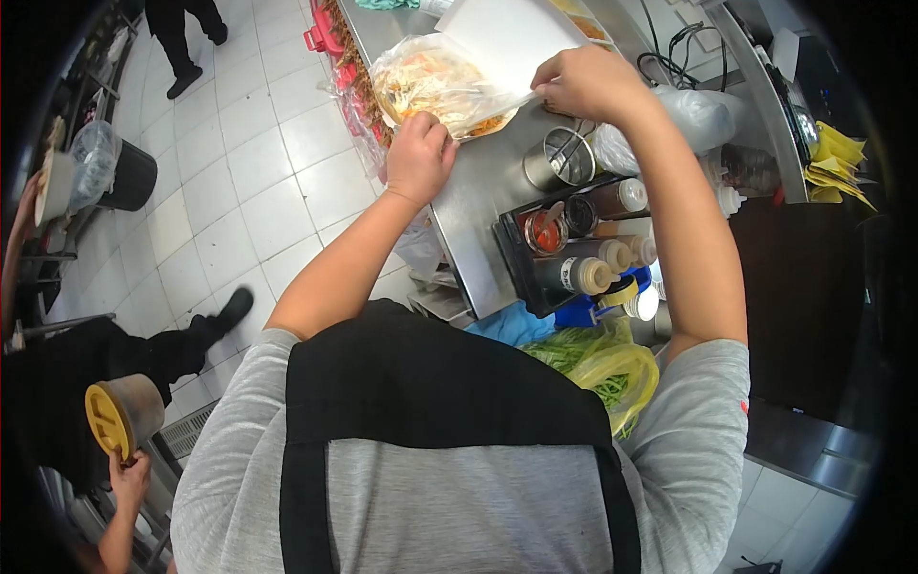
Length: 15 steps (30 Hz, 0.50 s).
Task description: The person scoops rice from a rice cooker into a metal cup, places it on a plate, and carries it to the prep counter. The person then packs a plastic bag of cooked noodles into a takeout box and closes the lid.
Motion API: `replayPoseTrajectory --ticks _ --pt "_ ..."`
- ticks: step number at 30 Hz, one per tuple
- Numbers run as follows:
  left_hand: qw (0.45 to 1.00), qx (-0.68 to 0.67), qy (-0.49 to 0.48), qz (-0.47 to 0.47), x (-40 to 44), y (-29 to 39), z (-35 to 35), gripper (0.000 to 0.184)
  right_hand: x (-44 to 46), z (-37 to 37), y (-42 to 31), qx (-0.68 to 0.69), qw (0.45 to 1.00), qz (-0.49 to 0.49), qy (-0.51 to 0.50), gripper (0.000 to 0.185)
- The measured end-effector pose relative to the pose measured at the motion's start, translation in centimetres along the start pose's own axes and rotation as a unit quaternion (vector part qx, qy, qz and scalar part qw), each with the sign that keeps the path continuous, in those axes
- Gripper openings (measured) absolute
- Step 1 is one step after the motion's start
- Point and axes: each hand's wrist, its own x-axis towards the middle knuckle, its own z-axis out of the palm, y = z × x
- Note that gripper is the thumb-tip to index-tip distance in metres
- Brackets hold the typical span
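A clear plastic bag (435,77) with orange and pale food under or inside it lies over an open white takeaway box (521,38), whose lid stands out behind. The fingers of my left hand (421,161) are closed on the near edge of the plastic. My right hand (591,86) pinches the bag's gathered right end, pulled out to the side. Orange shreds of food show below the plastic between the hands. Whether the plastic wraps all the food is hidden.
Right of the box, on the steel counter (459,206), stand a metal cup (559,158) with utensils and a black caddy (526,273) of sauce bottles. A bag of greens (612,378) sits closer. At left, a co-worker's hand (131,478) holds a yellow-lidded tub (124,416).
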Motion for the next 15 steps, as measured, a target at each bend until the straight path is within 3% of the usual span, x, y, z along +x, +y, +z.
replayPoseTrajectory --ticks 8,11,15 --pt "0.999 -0.009 -0.027 -0.015 -0.5 0.5 -0.8 0.017 -1.2 -1.6 2.1 0.008 0.996 0.009 0.083 0.022" --pt "0.999 -0.012 -0.034 -0.018 -0.6 0.4 -0.9 0.017 -3.4 -3.3 0.7 -0.005 0.984 -0.028 0.178 0.02" --pt "0.999 -0.012 -0.036 -0.013 -0.6 0.6 -0.9 0.017 -3.9 -1.6 -1.8 -0.064 0.986 -0.04 0.15 0.017"
